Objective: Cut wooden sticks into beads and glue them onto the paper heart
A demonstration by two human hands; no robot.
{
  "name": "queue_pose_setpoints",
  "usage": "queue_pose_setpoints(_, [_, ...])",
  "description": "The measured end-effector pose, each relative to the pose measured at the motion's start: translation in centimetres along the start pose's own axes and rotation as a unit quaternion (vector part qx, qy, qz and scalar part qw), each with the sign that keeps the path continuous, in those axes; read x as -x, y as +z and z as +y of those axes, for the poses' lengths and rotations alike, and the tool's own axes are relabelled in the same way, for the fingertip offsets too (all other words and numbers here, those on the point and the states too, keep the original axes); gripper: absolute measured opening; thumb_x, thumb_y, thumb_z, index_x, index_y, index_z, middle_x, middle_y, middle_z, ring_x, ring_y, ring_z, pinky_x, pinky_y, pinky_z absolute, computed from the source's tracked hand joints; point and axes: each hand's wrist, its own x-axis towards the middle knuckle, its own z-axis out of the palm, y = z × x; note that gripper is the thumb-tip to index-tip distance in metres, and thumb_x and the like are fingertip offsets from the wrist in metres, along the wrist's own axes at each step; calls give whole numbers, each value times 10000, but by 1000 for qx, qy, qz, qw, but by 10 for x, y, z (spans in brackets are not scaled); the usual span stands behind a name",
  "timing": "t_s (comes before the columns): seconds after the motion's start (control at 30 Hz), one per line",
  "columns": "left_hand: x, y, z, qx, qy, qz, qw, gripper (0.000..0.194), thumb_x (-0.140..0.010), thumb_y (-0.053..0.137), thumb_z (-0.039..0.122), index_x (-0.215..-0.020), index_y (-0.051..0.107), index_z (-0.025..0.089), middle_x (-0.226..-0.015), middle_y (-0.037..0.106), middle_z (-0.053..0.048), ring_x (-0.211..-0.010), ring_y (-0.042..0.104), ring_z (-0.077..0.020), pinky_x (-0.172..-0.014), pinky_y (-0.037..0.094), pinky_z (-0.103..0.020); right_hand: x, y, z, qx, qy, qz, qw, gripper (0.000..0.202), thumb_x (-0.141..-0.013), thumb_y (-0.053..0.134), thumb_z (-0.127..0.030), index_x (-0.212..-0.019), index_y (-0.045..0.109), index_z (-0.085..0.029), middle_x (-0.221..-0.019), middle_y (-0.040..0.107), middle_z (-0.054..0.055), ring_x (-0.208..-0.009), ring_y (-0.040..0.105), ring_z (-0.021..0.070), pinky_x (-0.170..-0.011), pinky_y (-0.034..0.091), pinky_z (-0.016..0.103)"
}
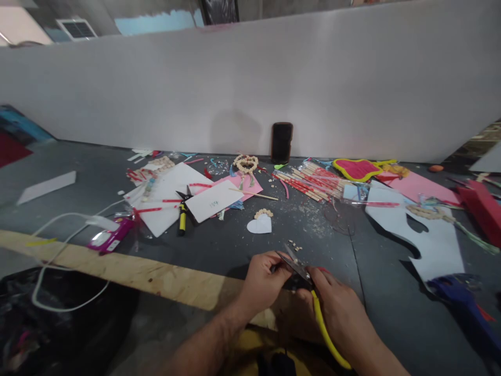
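My right hand (338, 303) grips a pair of scissors (299, 269) with a long yellow handle, blades parted and pointing up and left. Just left of the blades, my left hand (262, 282) has thumb and fingers pinched together; whatever sits between them is too small to make out. Several small pale bits (295, 245) lie on the dark table beyond the blade tips. Farther back, a white paper heart (259, 224) lies flat, with a short row of beige beads (263, 213) along its upper edge.
A phone (282, 142) leans against the white partition (156, 89). Black-and-yellow pliers (182, 216) and a pink glue gun (111, 235) with a white cable lie left. Packaged sticks (313, 180), cut white card (442, 237) and a blue glue gun (462, 297) lie right.
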Motion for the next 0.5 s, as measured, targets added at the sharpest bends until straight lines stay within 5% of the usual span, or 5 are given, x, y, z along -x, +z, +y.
queue_pose_setpoints(0.2, [0,2,-4,107,-36,-21,993,117,-689,589,211,-617,601,120,-593,556,-10,-588,501,-117,-572,399,-210,3,3,2,10,7,-12,1000,321,-876,348,-355,-1066,514,-156,-851,638,100,-716,618,197,-598,475,296])
queue_pose_setpoints(0.37, [-1,-2,1,102,-20,-54,993,122,-669,588,186,-565,600,124,-542,542,5,-554,479,-103,-561,378,-202,3,-3,2,25,-4,10,1000,452,-790,483,-378,-1189,450,-169,-1008,594,125,-923,577,246,-734,483,362])
queue_pose_setpoints(0.5, [-4,-8,0,151,-78,-106,980,65,-608,638,171,-570,625,120,-539,561,4,-527,481,-93,-546,372,-198,4,-5,3,19,-35,11,999,563,-730,557,-379,-1220,412,-144,-1041,575,146,-993,542,279,-832,450,434])
